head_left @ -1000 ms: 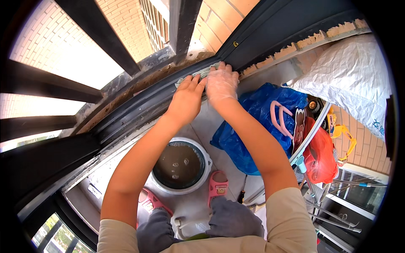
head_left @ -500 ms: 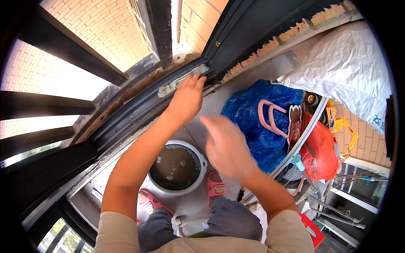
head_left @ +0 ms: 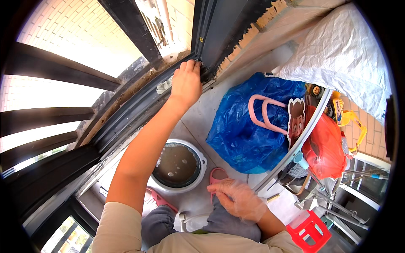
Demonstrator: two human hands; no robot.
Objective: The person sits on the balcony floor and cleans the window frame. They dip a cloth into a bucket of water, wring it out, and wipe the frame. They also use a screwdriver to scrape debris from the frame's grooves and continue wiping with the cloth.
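My left hand (head_left: 187,84) reaches up to the dark window track (head_left: 139,101), its fingers bent down over a grey-white cloth (head_left: 164,86). One end of the cloth sticks out to the left of the hand; the rest is hidden under it. Low over my right knee, my right hand (head_left: 236,199) is smeared by motion. Its fingers stretch to the left with the thumb apart, and nothing shows in them. Between my feet and the window stands a round whitish bucket (head_left: 201,172) of murky brown water with bits of foam.
Dark window bars (head_left: 63,72) cross the left side. A blue plastic bag (head_left: 249,143) fills the floor to the right, beside a curved pale rail (head_left: 312,120). Beyond lie a red bag (head_left: 327,147), a white woven sack (head_left: 337,59) and a red plastic stool (head_left: 310,232).
My right hand has dropped from beside the bucket toward my right knee. My left hand has shifted along the track toward the corner, bunching the cloth. The view has tilted slightly.
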